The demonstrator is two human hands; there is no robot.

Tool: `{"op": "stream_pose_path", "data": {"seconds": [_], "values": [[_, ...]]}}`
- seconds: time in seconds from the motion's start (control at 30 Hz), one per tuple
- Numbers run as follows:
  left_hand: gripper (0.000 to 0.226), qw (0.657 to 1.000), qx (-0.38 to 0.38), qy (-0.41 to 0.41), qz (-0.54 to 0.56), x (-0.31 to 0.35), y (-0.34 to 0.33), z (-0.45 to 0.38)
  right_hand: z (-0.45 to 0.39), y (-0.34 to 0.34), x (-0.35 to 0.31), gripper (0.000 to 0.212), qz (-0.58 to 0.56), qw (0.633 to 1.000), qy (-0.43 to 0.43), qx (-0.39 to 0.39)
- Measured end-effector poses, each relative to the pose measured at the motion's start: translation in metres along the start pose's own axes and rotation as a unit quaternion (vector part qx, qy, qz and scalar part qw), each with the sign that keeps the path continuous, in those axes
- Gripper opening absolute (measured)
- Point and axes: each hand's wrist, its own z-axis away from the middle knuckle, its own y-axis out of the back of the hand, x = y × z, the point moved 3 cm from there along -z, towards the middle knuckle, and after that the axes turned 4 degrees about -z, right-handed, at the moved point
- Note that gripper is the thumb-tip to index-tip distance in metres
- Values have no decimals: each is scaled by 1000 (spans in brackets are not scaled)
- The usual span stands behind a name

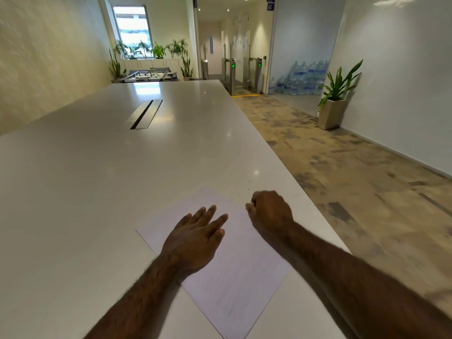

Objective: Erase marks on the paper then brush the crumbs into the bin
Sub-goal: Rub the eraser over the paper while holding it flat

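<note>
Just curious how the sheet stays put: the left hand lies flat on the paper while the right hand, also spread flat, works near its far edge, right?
Not quite. The left hand does lie flat on the paper, but the right hand is not spread flat: its fingers are curled into a loose fist near the far edge. The head view shows this; whatever it grips is hidden.

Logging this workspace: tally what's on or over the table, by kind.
Paper sheet: 1
Hands: 2, the left hand flat on the sheet, the right hand curled at its far edge
Recessed cable slot: 1
Total: 4
</note>
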Motion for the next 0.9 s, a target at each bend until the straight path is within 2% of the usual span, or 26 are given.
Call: {"op": "stream_pose_path", "data": {"seconds": [0.03, 0.13, 0.17, 0.23, 0.3, 0.33, 0.43, 0.47, 0.57, 0.6, 0.67, 0.73, 0.77, 0.87, 0.9], "values": [[50, 1000, -4, -1, 1, 1, -1, 1, -2, 1, 3, 25, 13, 1000, -3, -5], [51, 1000, 5, 1, 7, 1, 0, 1, 23, -10, -23, 22, -37, 994, 77, -73], [51, 1000, 7, 0, 7, 0, 1, -1, 25, -9, -24, 22, -42, 993, 79, -72], [50, 1000, -3, -3, 2, 0, 1, -3, 9, 3, -2, 21, -7, 1000, -2, -28], [50, 1000, -13, -4, 0, 1, -1, -2, 1, 16, 13, 19, 22, 999, -43, 22], [50, 1000, -14, -3, 1, 0, -3, -1, 5, 14, 9, 19, -1, 999, -28, 15], [52, 1000, -7, -6, -2, -4, -4, -3, 35, 0, -36, 21, -72, 987, 107, -100], [53, 1000, -9, -7, -2, -5, -4, -4, 34, -2, -35, 22, -64, 987, 112, -97], [51, 1000, -18, -6, -2, -3, -4, -4, -4, 10, 7, 25, 7, 1000, 5, -26], [51, 1000, -20, -7, -2, -1, -4, -3, -10, 12, 13, 24, 15, 1000, -4, -14], [51, 1000, -15, -7, -3, 0, -4, -2, -5, 9, 0, 25, -14, 998, 45, -45], [51, 1000, -9, -5, -3, -1, -2, -2, 12, 1, -21, 26, -34, 987, 110, -114], [51, 1000, -11, -6, -2, -2, -2, -2, 13, 0, -22, 26, -29, 987, 108, -115], [50, 1000, -21, -7, -4, -1, -2, -1, -16, 15, 9, 25, -10, 998, -17, -51], [50, 1000, -22, -7, -5, 0, -2, -1, -18, 19, 14, 24, -13, 999, -29, -39]]}}
